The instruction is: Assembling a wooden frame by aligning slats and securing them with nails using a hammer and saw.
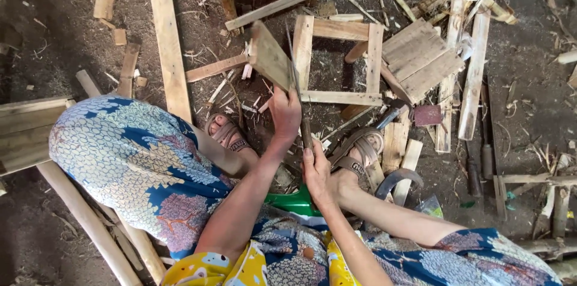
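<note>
Down over the knees we look, and the left hand (285,111) is up in front, fingers wrapped around the lower edge of a small flat rectangular piece of pale wood (268,56), holding it tilted above the dirt floor. Just beside it, the right hand (316,172) is closed around the dark wooden handle of a thin long-bladed knife (296,84), thumb pressed up along the handle; the narrow blade stands nearly upright and runs along the right edge of that wood piece, touching it or very close, hard to tell which. Both hands sit close together, between two feet in brown strapped sandals (359,152). The person's legs are covered in blue, white and pink patterned cloth (129,159), and a patch of glossy green plastic (297,202) shows below the wrists. Behind the hands lies an open square frame of pale wooden slats (339,60), flat on the ground, with a small slatted wooden panel (421,57) just to its right. A long pale plank (169,45) lies on the left side, well apart from the hands. Near the right foot rests a curved dark metal blade (396,179), and a hammer head (393,110) peeks out by the frame's lower corner. Wood chips and offcuts scatter across the brown dirt floor (529,99).
</note>
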